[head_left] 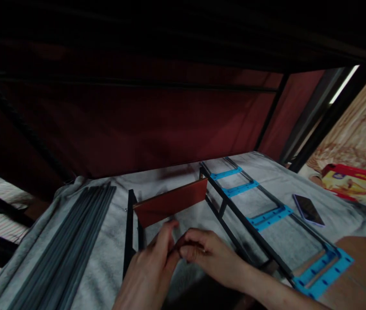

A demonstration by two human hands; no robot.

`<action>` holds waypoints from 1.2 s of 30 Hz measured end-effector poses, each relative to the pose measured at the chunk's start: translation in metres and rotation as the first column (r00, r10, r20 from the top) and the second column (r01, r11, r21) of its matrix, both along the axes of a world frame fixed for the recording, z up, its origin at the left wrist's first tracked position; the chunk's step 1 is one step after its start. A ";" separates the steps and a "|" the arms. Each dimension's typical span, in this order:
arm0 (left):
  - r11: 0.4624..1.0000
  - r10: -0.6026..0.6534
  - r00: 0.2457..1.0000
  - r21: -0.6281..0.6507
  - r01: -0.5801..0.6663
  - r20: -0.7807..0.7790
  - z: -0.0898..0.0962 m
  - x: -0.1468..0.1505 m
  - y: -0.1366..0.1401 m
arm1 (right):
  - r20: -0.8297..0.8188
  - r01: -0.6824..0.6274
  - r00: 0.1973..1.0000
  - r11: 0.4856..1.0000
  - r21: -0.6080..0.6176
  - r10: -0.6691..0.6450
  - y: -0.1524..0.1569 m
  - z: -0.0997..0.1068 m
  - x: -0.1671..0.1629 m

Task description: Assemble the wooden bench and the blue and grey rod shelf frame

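Observation:
My left hand (152, 262) and my right hand (210, 254) meet at the lower middle, their fingertips pinched close together. Whatever lies between the fingers is hidden or too small to name. Just beyond them stands a brown board (173, 202), set on edge between two black metal side frames. The left side frame (129, 232) is beside my left hand. On the other side, the right side frame (231, 206) runs from behind the board toward me, past my right hand. Neither hand visibly grips the board.
A bundle of dark grey tubes (69, 245) lies at left on the grey blanket (102, 245). Blue brackets (269, 218) joined by dark rods stretch along the right. Farther right are a phone (308, 209) and a red-and-yellow box (357, 183). Dark bars cross overhead.

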State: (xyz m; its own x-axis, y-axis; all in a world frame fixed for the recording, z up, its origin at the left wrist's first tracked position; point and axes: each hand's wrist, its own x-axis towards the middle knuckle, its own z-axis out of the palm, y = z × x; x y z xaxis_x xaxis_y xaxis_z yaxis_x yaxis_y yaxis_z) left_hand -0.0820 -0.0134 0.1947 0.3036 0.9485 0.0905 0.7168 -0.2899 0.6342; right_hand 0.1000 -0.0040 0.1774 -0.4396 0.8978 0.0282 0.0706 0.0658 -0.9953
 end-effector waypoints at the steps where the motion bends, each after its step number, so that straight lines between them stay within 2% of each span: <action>1: 0.997 -0.025 0.994 0.064 0.032 -0.103 -0.002 0.004 0.000 | -0.014 0.009 1.000 1.000 -0.025 -0.010 -0.002 -0.001 0.003; 4: 0.952 -0.190 0.938 0.178 0.248 -0.290 -0.005 0.013 -0.001 | -0.173 -0.117 0.981 0.974 -0.196 0.083 -0.002 -0.004 0.013; 6: 0.910 -0.294 0.912 0.208 0.359 -0.287 -0.004 0.020 0.001 | -0.290 -0.230 0.946 0.931 -0.282 0.146 0.000 -0.003 0.021; 8: 0.895 -0.336 0.918 0.232 0.381 -0.212 -0.001 0.025 0.008 | -0.336 -0.265 0.929 0.911 -0.316 0.154 0.005 0.000 0.032; 10: 0.919 -0.305 0.946 0.226 0.323 -0.112 0.003 0.029 0.024 | -0.319 -0.218 0.941 0.925 -0.311 0.114 0.015 0.006 0.050; 12: 0.960 -0.211 0.977 0.186 0.211 -0.016 0.004 0.031 0.050 | -0.286 -0.104 0.958 0.960 -0.259 0.027 0.032 0.014 0.075; 14: 0.984 -0.082 0.996 0.164 0.075 0.039 0.001 0.035 0.085 | -0.284 0.084 0.950 0.981 -0.172 -0.132 0.057 0.018 0.107; 15: 0.982 -0.046 0.998 0.184 0.039 0.034 -0.003 0.039 0.104 | -0.296 0.205 0.925 0.969 -0.137 -0.238 0.072 0.017 0.123; 17: 0.966 -0.037 0.999 0.255 0.039 -0.011 -0.013 0.052 0.143 | -0.330 0.412 0.841 0.903 -0.121 -0.428 0.103 0.006 0.153; 19: 0.951 -0.068 0.994 0.296 0.089 -0.081 -0.026 0.072 0.177 | -0.360 0.501 0.763 0.843 -0.198 -0.538 0.132 -0.014 0.174; 21: 0.946 -0.107 0.985 0.290 0.142 -0.134 -0.037 0.095 0.206 | -0.392 0.511 0.708 0.809 -0.289 -0.587 0.157 -0.040 0.184; 24: 0.967 -0.152 0.976 0.179 0.180 -0.158 -0.049 0.126 0.236 | -0.445 0.434 0.678 0.807 -0.400 -0.585 0.186 -0.074 0.183; 28: 0.982 -0.173 0.984 0.063 0.176 -0.049 -0.058 0.146 0.254 | -0.529 0.345 0.617 0.804 -0.484 -0.583 0.212 -0.098 0.169; 32: 0.988 -0.155 0.982 0.029 0.153 0.110 -0.063 0.148 0.257 | -0.539 0.278 0.584 0.773 -0.570 -0.607 0.229 -0.106 0.154; 36: 0.990 -0.140 0.981 -0.008 0.142 0.131 -0.070 0.147 0.261 | -0.548 0.257 0.573 0.768 -0.586 -0.610 0.238 -0.113 0.148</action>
State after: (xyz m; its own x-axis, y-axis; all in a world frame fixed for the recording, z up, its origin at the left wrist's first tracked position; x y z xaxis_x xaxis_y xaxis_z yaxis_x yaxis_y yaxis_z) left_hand 0.0646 0.2476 0.1248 0.4211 0.8987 0.1224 0.5806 -0.3708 0.7249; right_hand 0.2475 0.2336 0.0647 0.0013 0.9633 -0.2684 -0.7173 -0.1861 -0.6714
